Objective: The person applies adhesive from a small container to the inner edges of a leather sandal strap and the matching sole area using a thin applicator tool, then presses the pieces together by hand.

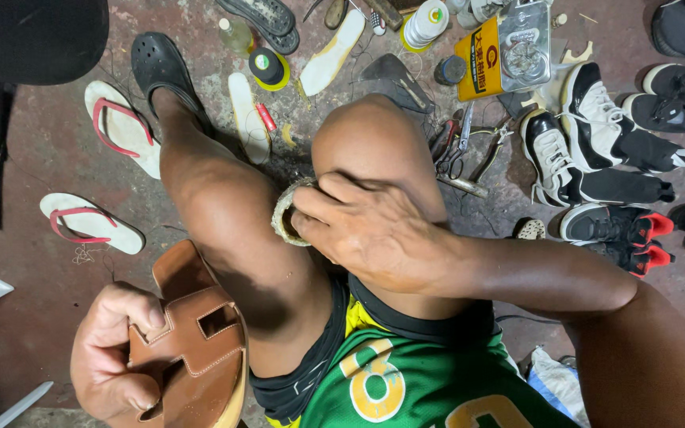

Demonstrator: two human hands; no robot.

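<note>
From my remote seat I see the left hand point(116, 361) clamped shut around a brown leather slide sandal point(196, 349), thumb pressed on the cut-out strap, holding it at the lower left beside the left thigh. The right hand point(366, 230) is curled closed over a small worn, pale round pad point(285, 212), maybe an abrasive or a spool; I cannot tell which, as the fingers hide most of it. It sits between the two knees, touching the right knee. On the floor beyond lie pliers and scissors point(461, 154), a yellow glue tin point(477, 59), loose insoles point(247, 115), white flip-flops with red straps point(93, 222), and black-and-white sneakers point(596, 135) well off to the right. My judgement of the risks: the sandal is gripped by the strap, so pressure on the sole could twist it or crease the leather. The round piece is pinched against bare skin, so it could slip and scrape the knee. Reaching blindly forward could knock the open glue tin or catch the sharp tool tips.
</note>
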